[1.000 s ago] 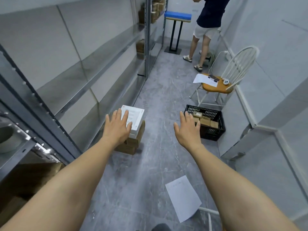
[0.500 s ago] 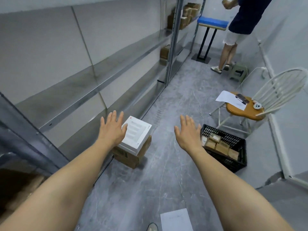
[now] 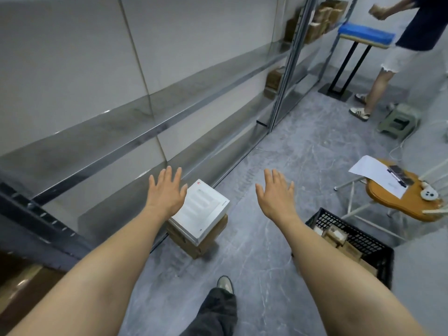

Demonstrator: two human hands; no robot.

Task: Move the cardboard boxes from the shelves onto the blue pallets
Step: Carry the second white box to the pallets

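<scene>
While I am holding both arms out, left hand (image 3: 166, 193) and right hand (image 3: 276, 198) are hovering, fingers (image 3: 167, 174) apart, gripping nothing; white box (image 3: 202, 209) is lying atop cardboard boxes (image 3: 209, 241).

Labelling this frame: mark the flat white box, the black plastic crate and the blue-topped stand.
flat white box (image 3: 202, 208), head view, top face.
black plastic crate (image 3: 356, 232), head view, mesh wall.
blue-topped stand (image 3: 366, 35), head view, blue top.

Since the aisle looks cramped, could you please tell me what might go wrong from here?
The shoe is close to the cardboard boxes stacked on the floor, so a trip seems possible. The white box sits skewed on that stack and might slide off if everything is lifted together. The black crate narrows the way on the right; the left hand and right hand are open.
</scene>
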